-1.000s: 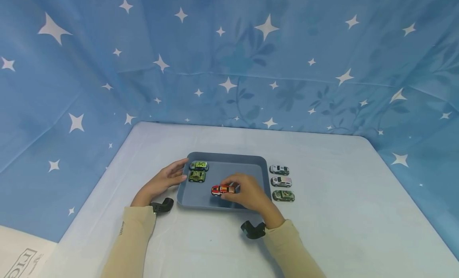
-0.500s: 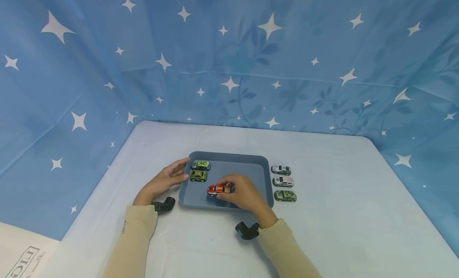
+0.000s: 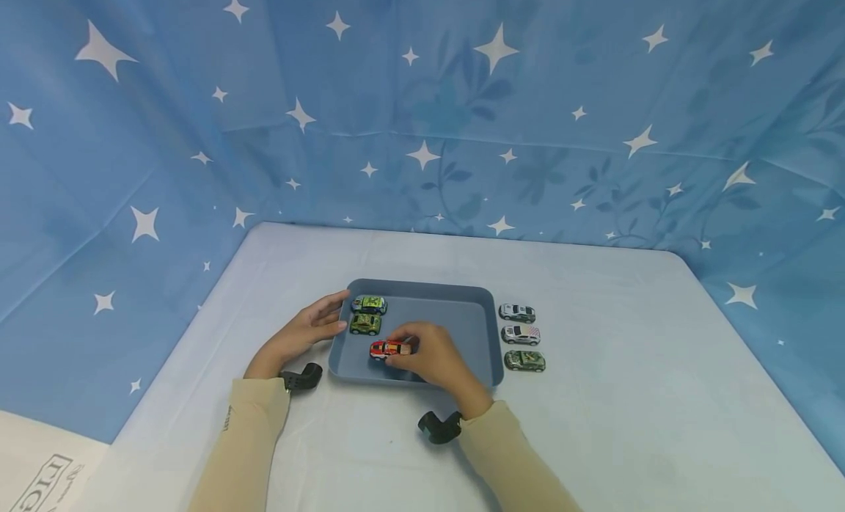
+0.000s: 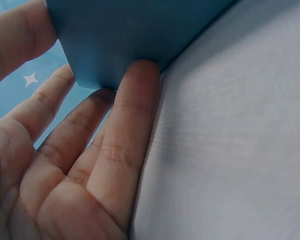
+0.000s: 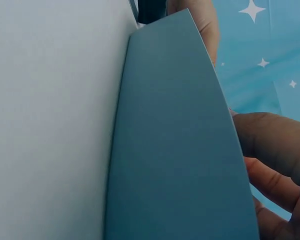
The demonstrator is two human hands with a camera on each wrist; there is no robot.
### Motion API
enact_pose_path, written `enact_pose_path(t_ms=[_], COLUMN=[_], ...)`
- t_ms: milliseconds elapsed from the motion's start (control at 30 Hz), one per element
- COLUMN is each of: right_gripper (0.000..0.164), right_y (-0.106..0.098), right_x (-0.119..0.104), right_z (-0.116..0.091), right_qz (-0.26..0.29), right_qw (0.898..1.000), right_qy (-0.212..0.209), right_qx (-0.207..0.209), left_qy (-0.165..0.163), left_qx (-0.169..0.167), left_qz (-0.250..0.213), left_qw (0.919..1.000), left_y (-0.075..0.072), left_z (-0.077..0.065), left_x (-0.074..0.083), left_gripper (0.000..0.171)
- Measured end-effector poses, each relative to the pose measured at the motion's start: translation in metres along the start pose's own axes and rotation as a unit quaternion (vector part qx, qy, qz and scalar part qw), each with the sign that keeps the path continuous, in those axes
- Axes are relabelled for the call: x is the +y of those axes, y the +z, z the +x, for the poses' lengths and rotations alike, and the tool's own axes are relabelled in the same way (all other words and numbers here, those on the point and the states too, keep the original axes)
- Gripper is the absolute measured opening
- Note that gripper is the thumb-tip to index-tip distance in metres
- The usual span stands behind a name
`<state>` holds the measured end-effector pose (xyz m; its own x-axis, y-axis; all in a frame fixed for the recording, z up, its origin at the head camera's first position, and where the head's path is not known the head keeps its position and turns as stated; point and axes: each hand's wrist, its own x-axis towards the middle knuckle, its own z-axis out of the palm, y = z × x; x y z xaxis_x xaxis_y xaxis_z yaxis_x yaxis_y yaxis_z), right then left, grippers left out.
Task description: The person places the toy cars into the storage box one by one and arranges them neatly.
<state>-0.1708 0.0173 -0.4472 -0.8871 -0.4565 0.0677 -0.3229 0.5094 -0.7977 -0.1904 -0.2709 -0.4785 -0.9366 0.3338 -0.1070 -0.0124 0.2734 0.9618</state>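
Note:
My right hand [image 3: 432, 354] pinches a red toy car [image 3: 383, 349] between thumb and fingers, low over the front left part of a blue-grey tray [image 3: 442, 317]. In the right wrist view the tray wall [image 5: 170, 135] hides the car, and only parts of the fingers [image 5: 270, 140] show past the rim. My left hand [image 3: 300, 336] is at the tray's left side, its extended fingers [image 4: 135, 105] touching the outer wall. Inside, by the left wall, stand a yellow-green toy car [image 3: 370, 304] and, just in front of it, an olive camouflage toy car [image 3: 365, 323].
Right of the tray, a white-and-dark toy car [image 3: 518, 312], a silver toy car [image 3: 521, 335] and a green camouflage toy car [image 3: 524, 361] form a column on the white table [image 3: 594, 424]. A blue starry curtain [image 3: 422, 94] rises behind the table.
My right hand has carried the red toy car leftward over the tray, closer to the olive car. The left hand has stayed at the tray's side.

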Motion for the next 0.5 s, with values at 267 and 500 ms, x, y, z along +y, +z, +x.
enact_pose_path(t_ms=[267, 500], right_gripper=[0.026, 0.024], right_y=[0.009, 0.016], right_x=[-0.002, -0.004], right_z=[0.005, 0.010], right_qz=[0.015, 0.018], right_qw=[1.000, 0.998], right_qy=[0.022, 0.042], right_qx=[0.016, 0.031], left_qy=[-0.004, 0.000], left_qx=[0.002, 0.001], left_qz=[0.003, 0.000], left_qw=[1.0000, 1.0000], left_y=[0.000, 0.000], left_z=[0.001, 0.001], left_x=[0.001, 0.000], left_gripper=[0.076, 0.075])
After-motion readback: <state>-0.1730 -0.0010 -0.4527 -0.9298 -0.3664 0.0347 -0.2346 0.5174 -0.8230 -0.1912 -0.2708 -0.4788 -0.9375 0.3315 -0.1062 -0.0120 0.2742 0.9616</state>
